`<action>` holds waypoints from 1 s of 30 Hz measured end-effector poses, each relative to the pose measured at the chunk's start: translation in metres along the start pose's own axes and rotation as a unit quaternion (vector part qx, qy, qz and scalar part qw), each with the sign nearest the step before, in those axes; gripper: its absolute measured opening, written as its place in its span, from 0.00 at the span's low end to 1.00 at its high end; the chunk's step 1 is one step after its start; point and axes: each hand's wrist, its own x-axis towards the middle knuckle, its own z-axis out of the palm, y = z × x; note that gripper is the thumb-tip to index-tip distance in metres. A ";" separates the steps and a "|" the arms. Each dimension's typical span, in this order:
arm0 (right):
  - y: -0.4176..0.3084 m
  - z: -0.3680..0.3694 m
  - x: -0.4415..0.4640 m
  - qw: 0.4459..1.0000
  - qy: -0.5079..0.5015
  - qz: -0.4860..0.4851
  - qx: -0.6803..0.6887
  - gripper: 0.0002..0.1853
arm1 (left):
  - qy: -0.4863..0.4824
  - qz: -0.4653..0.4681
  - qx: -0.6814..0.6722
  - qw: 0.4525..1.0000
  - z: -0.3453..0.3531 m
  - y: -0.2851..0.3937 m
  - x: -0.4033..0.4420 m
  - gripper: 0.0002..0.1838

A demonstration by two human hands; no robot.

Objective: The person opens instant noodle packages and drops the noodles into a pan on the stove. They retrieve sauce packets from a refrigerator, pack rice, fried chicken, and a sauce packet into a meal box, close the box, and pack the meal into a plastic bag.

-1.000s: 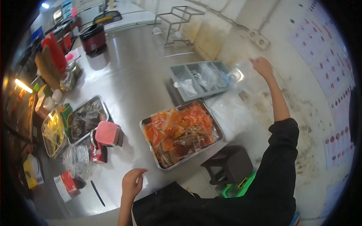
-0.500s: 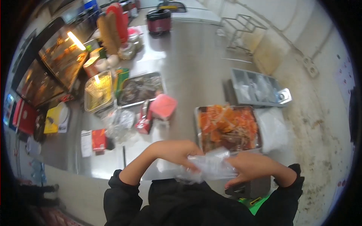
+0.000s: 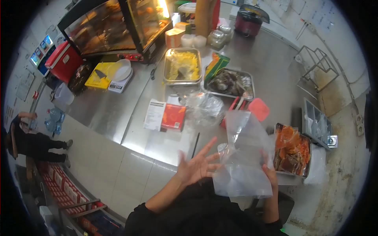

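A clear plastic bag (image 3: pixel 244 179) hangs spread out in front of me, above the table's front edge. My right hand (image 3: pixel 270 176) grips it along its right side, the fingers partly seen through the film. My left hand (image 3: pixel 197 168) is open beside the bag's left edge, fingers spread and palm turned up; its fingertips are close to the film, and whether they touch I cannot tell. Just right of the bag is a metal tray (image 3: pixel 308 157) of orange and brown food pieces (image 3: pixel 291 147). Behind the bag sits a pink-red lid or container (image 3: pixel 259 109).
On the steel table (image 3: pixel 153 131) are a red box (image 3: pixel 173 117), crumpled plastic (image 3: pixel 204 108), a tray of yellow food (image 3: pixel 182 67) and a tray of dark packets (image 3: pixel 230 84). A grey divided bin (image 3: pixel 315 122) stands right. A heated display case (image 3: pixel 106 27) is back left; another person (image 3: pixel 33 137) stands far left.
The view has swung left. The bag, earlier bunched between both hands, is now opened out flat. My left hand has let go and spread its fingers; my right hand keeps hold.
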 end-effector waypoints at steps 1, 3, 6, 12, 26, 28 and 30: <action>0.000 0.007 -0.002 1.000 -0.002 0.007 0.001 0.37 | 0.006 0.003 -0.002 1.000 -0.002 0.009 -0.010 0.60; -0.007 0.022 -0.009 0.997 -0.006 -0.024 -0.075 0.38 | 0.134 -0.184 0.398 0.889 0.002 0.024 -0.024 0.49; 0.028 -0.008 -0.021 0.988 -0.012 0.002 -0.157 0.40 | 0.112 -0.210 0.006 0.971 -0.036 0.004 -0.052 0.35; -0.009 0.025 -0.048 0.989 0.012 0.043 -0.140 0.43 | 0.222 -0.120 0.146 0.956 -0.036 -0.037 -0.051 0.23; -0.021 0.015 -0.116 0.962 0.176 -0.200 0.068 0.45 | 0.096 -0.149 -0.214 0.961 -0.011 -0.048 -0.059 0.52; -0.018 0.008 -0.120 0.974 0.095 -0.155 0.133 0.43 | 0.081 -0.177 -0.429 0.882 -0.007 -0.060 -0.057 0.60; -0.011 0.010 -0.121 0.967 0.158 -0.166 0.112 0.43 | 0.051 -0.162 -0.500 0.849 -0.004 -0.062 -0.053 0.62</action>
